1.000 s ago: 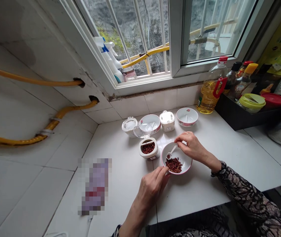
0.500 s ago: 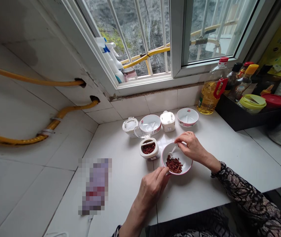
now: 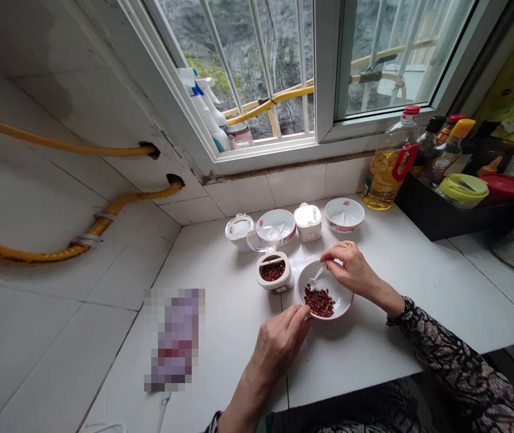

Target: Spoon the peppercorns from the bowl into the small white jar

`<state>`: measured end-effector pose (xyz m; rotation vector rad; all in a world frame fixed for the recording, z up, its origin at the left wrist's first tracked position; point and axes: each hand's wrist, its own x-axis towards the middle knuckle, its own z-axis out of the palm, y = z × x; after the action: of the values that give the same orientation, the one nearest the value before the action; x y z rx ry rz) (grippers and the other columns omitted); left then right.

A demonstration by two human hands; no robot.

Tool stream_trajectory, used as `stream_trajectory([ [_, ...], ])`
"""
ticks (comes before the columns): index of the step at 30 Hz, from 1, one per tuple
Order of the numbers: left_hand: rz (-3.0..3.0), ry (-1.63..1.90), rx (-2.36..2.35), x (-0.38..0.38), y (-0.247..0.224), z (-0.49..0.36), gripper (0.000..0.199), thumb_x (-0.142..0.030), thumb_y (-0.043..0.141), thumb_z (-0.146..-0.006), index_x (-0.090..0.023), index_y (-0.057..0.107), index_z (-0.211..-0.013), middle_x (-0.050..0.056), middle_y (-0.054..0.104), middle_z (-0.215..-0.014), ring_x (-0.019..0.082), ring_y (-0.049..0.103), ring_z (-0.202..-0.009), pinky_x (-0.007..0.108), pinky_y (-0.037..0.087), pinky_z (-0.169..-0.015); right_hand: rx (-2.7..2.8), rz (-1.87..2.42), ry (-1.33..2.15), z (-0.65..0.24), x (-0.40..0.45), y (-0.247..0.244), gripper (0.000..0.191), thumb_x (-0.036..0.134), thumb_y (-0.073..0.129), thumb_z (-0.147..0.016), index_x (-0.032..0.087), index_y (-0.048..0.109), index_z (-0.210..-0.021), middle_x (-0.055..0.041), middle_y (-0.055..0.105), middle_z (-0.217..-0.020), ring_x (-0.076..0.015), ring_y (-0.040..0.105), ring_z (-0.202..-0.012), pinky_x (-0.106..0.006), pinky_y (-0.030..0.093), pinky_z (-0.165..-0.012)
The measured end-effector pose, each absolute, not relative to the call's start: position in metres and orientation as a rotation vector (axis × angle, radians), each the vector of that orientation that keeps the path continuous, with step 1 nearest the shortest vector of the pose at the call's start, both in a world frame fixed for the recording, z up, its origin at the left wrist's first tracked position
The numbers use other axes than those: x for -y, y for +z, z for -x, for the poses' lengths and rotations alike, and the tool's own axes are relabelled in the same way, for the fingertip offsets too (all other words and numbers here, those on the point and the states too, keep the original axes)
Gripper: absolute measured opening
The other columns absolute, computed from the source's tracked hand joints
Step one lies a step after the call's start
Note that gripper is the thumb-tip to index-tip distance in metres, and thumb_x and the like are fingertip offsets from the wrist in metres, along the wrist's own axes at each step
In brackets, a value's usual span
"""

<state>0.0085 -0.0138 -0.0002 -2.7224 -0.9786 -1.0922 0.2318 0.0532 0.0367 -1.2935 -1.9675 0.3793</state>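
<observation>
A white bowl (image 3: 342, 294) with a pink rim stands on the counter, with a heap of dark red peppercorns (image 3: 320, 302) in its left part. My left hand (image 3: 281, 334) pinches the bowl's near left rim between thumb and fingers. Closed round the handle of a small white spoon (image 3: 315, 279), my right hand (image 3: 349, 267) is over the bowl's far right side. The spoon's tip rests by the peppercorns. Left of the bowl is an open white jar (image 3: 279, 285) holding more dark red peppercorns, its clear lid raised.
Behind are two white lidded jars (image 3: 308, 231) (image 3: 240, 231) and two flowered bowls (image 3: 344, 224) (image 3: 276, 226). An oil bottle (image 3: 380, 177) and a black rack (image 3: 428, 210) of condiments stand at right. A blurred purple item (image 3: 178, 340) lies left.
</observation>
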Motion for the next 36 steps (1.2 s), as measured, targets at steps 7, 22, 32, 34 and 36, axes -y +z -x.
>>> stream_trajectory([
  [7,2.702,-1.09,0.979,0.014,-0.001,-0.009,0.016,-0.019,0.042,-0.105,-0.014,0.055,-0.114,0.007,0.073,-0.089,0.013,0.07,-0.065,0.021,0.05,-0.056,1.764,1.35,0.68,-0.234,-0.055,0.042,0.019,0.014,0.056,-0.08,0.021,0.073,-0.075,-0.0019,0.074,-0.072,-0.0194,0.068,-0.075,-0.034,0.051,-0.078],
  [22,2.713,-1.101,0.954,0.013,-0.001,-0.01,0.016,-0.018,0.042,-0.105,-0.012,0.055,-0.113,0.006,0.071,-0.085,0.015,0.07,-0.065,0.023,0.048,-0.053,1.929,0.85,0.018,-0.198,-0.041,0.052,0.022,0.01,0.053,-0.093,0.022,0.072,-0.098,-0.0036,0.078,-0.086,-0.0199,0.069,-0.087,-0.043,0.048,-0.093],
  [32,2.72,-1.103,0.957,0.012,-0.001,-0.009,0.016,-0.018,0.044,-0.104,-0.013,0.055,-0.114,0.007,0.072,-0.088,0.014,0.07,-0.067,0.022,0.048,-0.055,1.925,1.073,0.144,-0.235,-0.049,0.064,0.017,0.012,0.057,-0.089,0.021,0.07,-0.087,-0.0038,0.076,-0.081,-0.021,0.068,-0.08,-0.039,0.048,-0.083],
  [34,2.721,-1.106,0.954,0.012,-0.002,-0.009,0.016,-0.019,0.044,-0.104,-0.013,0.054,-0.114,0.007,0.072,-0.089,0.015,0.069,-0.067,0.022,0.049,-0.056,2.028,1.15,0.171,-0.242,-0.05,0.061,0.018,0.01,0.056,-0.087,0.021,0.07,-0.085,-0.0042,0.077,-0.081,-0.0215,0.068,-0.08,-0.042,0.046,-0.087],
  [36,2.723,-1.102,0.96,0.013,-0.003,-0.009,0.016,-0.019,0.044,-0.104,-0.013,0.054,-0.114,0.007,0.072,-0.089,0.015,0.069,-0.066,0.023,0.05,-0.056,2.122,1.207,0.184,-0.242,-0.051,0.055,0.02,0.007,0.054,-0.086,0.019,0.07,-0.083,-0.0051,0.077,-0.082,-0.0216,0.067,-0.079,-0.044,0.043,-0.091],
])
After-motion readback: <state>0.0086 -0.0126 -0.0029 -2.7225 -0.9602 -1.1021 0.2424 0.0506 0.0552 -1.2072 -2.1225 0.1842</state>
